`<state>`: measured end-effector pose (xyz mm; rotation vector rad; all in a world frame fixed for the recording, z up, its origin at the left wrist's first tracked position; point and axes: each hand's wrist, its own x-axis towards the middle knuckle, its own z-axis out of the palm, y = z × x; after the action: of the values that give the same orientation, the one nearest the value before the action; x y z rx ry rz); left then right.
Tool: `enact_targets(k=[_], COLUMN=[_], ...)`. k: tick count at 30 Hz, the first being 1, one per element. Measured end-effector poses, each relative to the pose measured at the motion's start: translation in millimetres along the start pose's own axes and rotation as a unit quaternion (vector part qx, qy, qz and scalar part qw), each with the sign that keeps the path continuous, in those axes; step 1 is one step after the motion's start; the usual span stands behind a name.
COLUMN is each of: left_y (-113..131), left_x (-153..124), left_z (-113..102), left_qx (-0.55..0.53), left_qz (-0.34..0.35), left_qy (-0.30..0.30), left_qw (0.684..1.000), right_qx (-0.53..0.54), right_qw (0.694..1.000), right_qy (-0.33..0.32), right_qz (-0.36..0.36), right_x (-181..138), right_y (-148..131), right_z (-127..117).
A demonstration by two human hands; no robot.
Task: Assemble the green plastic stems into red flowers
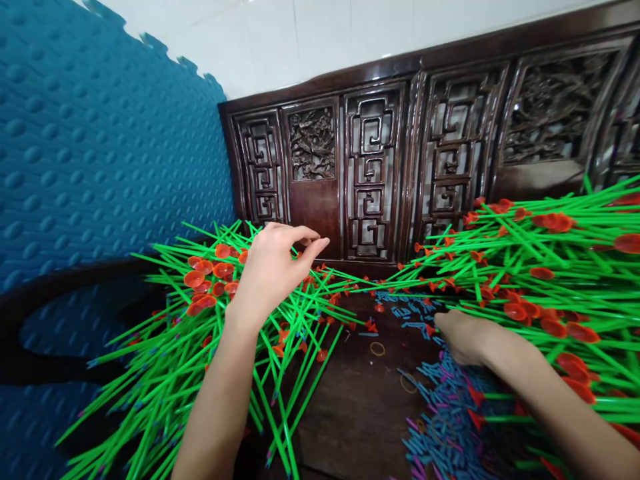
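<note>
My left hand [280, 267] is raised over the left heap of green sticks [165, 373], thumb and forefinger brought together in a pinch. Nothing shows between those fingertips. Many of these sticks carry orange-red cup-shaped ends [203, 280]; some have small blue or purple tips. My right hand [465, 337] is low at the right, close to a pile of small blue and purple pieces [440, 427] and the edge of the right heap of green sticks [550, 267]. Its fingers point down and away, hidden behind the back of the hand.
A dark wooden surface [345, 400] lies between the heaps, with rubber bands [377, 349] and scattered blue bits [407, 310] on it. Behind stands a carved dark wood backrest [315, 207] against a white wall [320, 40]. A blue textured foam mat [100, 147] rises at the left.
</note>
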<state>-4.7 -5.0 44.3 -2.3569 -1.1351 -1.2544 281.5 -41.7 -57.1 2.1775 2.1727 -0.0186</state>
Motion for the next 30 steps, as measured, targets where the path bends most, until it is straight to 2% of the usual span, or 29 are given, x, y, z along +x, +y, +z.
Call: enact_targets(k=[2,4,8,10,12,14,17,21,23,24,27,30], left_y=[1.2,2.2,4.0,5.8,8.9,13.0,19.5,25.6,27.8,28.6,29.2,24.8], left_x=[-0.2,0.0,0.2,-0.2,-0.9,-1.9,-3.2,-4.2,-4.3,-4.1,-3.1,-0.2], left_z=[0.9,2.1,4.1,4.6,5.0,5.6,7.2,11.0,13.2,14.3,17.1,18.8], left_qx=[-0.012,-0.017,-0.024,-0.051,-0.118,-0.21,-0.331,-0.43,-0.473,-0.497,-0.564,-0.61], left_qz=[-0.002,-0.003,-0.005,-0.01,-0.023,-0.05,-0.096,-0.127,-0.128,-0.128,-0.131,-0.134], left_qy=[-0.007,-0.014,-0.023,-0.03,-0.061,-0.12,-0.191,-0.197,-0.181,-0.169,-0.127,-0.079], left_qw=[1.0,1.0,0.999,0.998,0.991,0.969,0.919,0.872,0.853,0.842,0.805,0.777], right_qx=[-0.014,-0.021,0.027,0.1,0.162,0.19,0.18,0.102,0.077,0.082,0.172,0.289], right_qw=[0.999,0.999,0.983,0.953,0.912,0.884,0.868,0.842,0.84,0.847,0.867,0.854], right_qy=[-0.032,-0.02,0.109,0.178,0.245,0.283,0.295,0.339,0.326,0.297,0.162,0.032], right_qz=[-0.01,-0.036,-0.146,-0.224,-0.285,-0.32,-0.358,-0.407,-0.426,-0.433,-0.439,-0.431], right_x=[-12.0,-25.2,-49.3,-61.4,-74.2,-85.9,-95.3,-93.1,-90.8,-90.0,-87.8,-81.2], right_y=[-10.0,-21.4,-44.5,-55.6,-66.6,-76.5,-86.6,-91.7,-93.1,-93.6,-91.3,-81.7], right_z=[-12.6,-24.8,-39.3,-42.8,-46.3,-50.7,-56.4,-57.0,-54.7,-53.3,-50.0,-48.4])
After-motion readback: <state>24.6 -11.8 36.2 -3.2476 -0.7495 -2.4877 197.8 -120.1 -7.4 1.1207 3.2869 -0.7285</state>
